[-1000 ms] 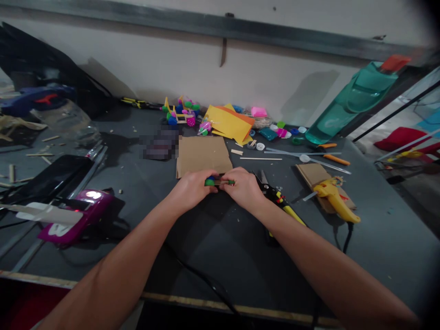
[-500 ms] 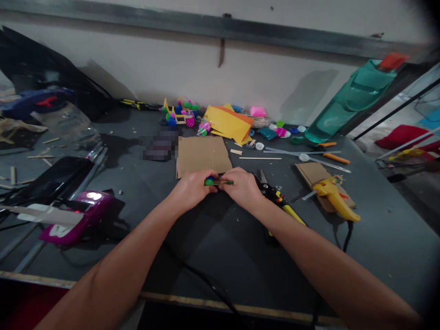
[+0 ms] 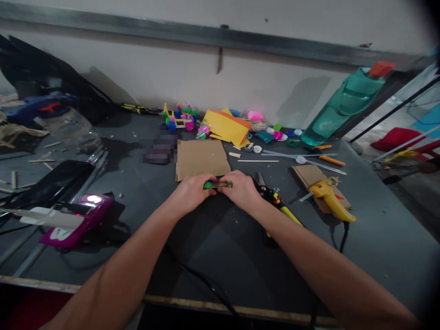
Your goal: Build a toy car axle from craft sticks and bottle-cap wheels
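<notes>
Just in front of a brown cardboard piece, my two hands meet over the dark table. My left hand pinches the left end of a small stick piece, where a green lump shows at the fingertips. At the other end, the fingers of my right hand are closed on the same piece, beside a second, partly covered green lump. Fingers hide much of it. Black-and-yellow pliers lie close to my right wrist.
On the right, a yellow hot glue gun rests on cardboard, with orange-handled scissors behind. A teal bottle leans at the back right. Yellow sheets and small colourful models lie along the wall. A purple device sits left.
The head view has shifted slightly. Both hands keep hold of the stick piece, which has turned a little, so more of the green lump at my right fingers shows.
</notes>
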Available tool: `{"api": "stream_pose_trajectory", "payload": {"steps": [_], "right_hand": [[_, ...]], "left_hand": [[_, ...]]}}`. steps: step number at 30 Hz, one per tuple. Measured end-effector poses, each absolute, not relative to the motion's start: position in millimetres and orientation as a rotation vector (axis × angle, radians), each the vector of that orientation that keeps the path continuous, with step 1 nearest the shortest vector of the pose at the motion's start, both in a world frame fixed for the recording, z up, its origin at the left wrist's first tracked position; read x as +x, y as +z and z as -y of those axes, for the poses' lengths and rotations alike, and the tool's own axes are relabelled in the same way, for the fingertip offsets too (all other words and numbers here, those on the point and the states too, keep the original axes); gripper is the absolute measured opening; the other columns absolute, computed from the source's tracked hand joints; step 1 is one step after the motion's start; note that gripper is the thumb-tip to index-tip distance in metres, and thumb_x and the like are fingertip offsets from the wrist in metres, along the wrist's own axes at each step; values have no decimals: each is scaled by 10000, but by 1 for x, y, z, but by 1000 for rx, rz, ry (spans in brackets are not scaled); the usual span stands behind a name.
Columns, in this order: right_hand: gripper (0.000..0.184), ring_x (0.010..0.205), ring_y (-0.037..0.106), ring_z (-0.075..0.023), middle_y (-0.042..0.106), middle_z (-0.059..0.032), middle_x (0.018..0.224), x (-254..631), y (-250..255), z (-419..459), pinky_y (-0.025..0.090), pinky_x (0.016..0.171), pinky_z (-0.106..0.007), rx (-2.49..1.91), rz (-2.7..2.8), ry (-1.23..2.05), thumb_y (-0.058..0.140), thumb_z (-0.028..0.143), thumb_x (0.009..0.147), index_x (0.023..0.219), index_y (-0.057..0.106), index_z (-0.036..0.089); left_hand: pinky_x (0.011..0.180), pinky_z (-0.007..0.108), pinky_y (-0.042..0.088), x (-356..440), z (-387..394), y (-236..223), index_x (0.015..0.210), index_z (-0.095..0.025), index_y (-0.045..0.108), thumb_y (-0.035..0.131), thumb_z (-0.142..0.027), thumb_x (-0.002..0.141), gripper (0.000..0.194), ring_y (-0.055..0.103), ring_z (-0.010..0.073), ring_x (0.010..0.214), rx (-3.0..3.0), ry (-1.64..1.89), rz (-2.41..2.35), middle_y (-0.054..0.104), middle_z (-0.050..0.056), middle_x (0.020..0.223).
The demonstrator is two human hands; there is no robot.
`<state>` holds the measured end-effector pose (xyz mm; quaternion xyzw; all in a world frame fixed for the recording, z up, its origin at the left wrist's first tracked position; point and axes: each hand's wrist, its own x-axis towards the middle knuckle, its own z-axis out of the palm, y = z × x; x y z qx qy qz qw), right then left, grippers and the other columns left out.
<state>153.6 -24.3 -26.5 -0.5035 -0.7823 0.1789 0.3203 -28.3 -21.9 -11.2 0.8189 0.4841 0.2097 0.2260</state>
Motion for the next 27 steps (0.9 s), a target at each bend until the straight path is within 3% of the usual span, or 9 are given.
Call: {"api": "stream_pose_trajectory", "payload": {"steps": [4,11,17,22,27], "right_hand": [[126,859,597,-188,699,-23,836,154,-25,25,467,765,-311,-1296,2109,457,669,159,726,831,703,222],[540,1069,536,-265,639,-88,1116,171,-9,29,418,923,-404,-1363,2163,429,738,232,636,1152,587,185],[521,1028,548,-253,612,-87,1101,184,-1,27,419,893,-385,-1390,2294,534,749,283,631,1115,581,184],[351,884,577,-197,627,-40,956,185,1,25,428,771,-311,-1394,2321,589,742,254,656,978,609,207],[311,800,560,-174,606,-12,843,183,0,26,402,692,-276,-1419,2317,579,765,327,652,890,601,213]], "left_hand": [[688,299,460,-29,25,-10,1026,-239,628,632,-291,777,255,639,201,837,2272,575,-1320,694,14,934],[734,338,469,-29,30,-1,1108,-267,607,633,-386,763,366,641,236,905,2311,525,-1353,690,20,1031],[752,328,473,-28,33,0,1115,-277,606,587,-372,792,337,640,230,932,2341,515,-1351,688,6,1048],[721,327,483,-21,33,-8,1136,-262,593,608,-370,782,370,647,234,900,2387,554,-1384,690,21,1039],[739,319,476,-14,31,-17,1037,-233,638,578,-304,822,235,639,216,890,2433,629,-1377,702,29,984]]}}
